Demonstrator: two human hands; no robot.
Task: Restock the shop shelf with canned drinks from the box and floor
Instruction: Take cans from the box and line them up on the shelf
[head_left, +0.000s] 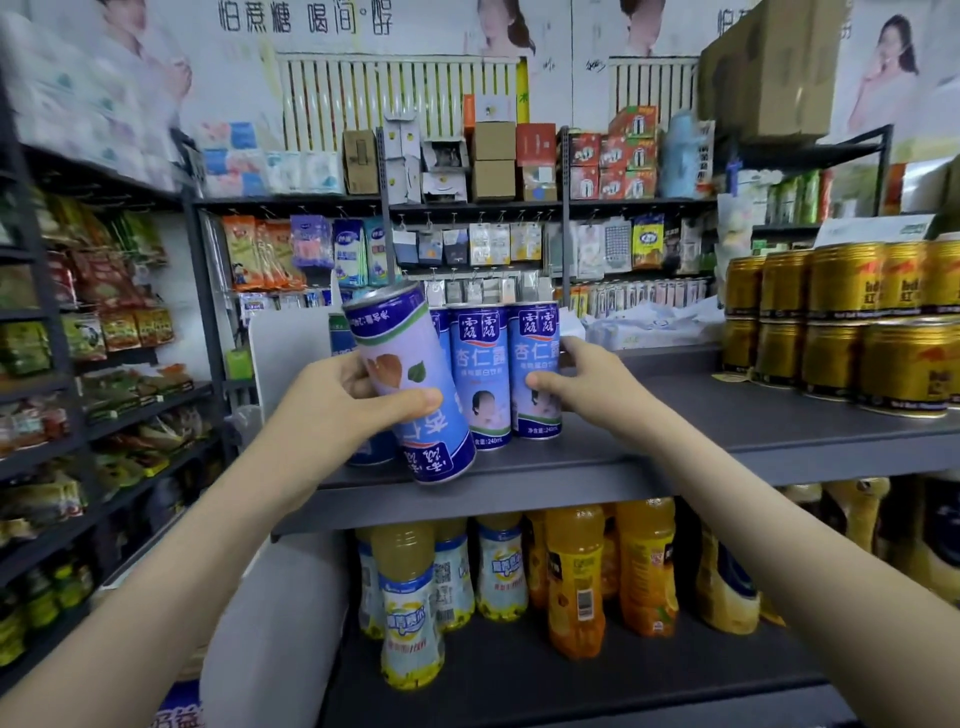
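My left hand (343, 400) grips a tall blue and white drink can (410, 384), held upside down and tilted, its lower end just above the front lip of the grey shelf (727, 415). Two like cans stand upright on that shelf: a middle can (480, 374) and a right can (535, 364). My right hand (582, 379) holds the right can, thumb on its front and fingers round its right side. More blue cans are partly hidden behind the held one.
Gold cans (852, 322) are stacked two high at the shelf's right end. Below, yellow and orange drink bottles (571, 577) fill the lower shelf. A snack rack (104, 364) lines the left side. Hanging goods and boxes cover the back wall.
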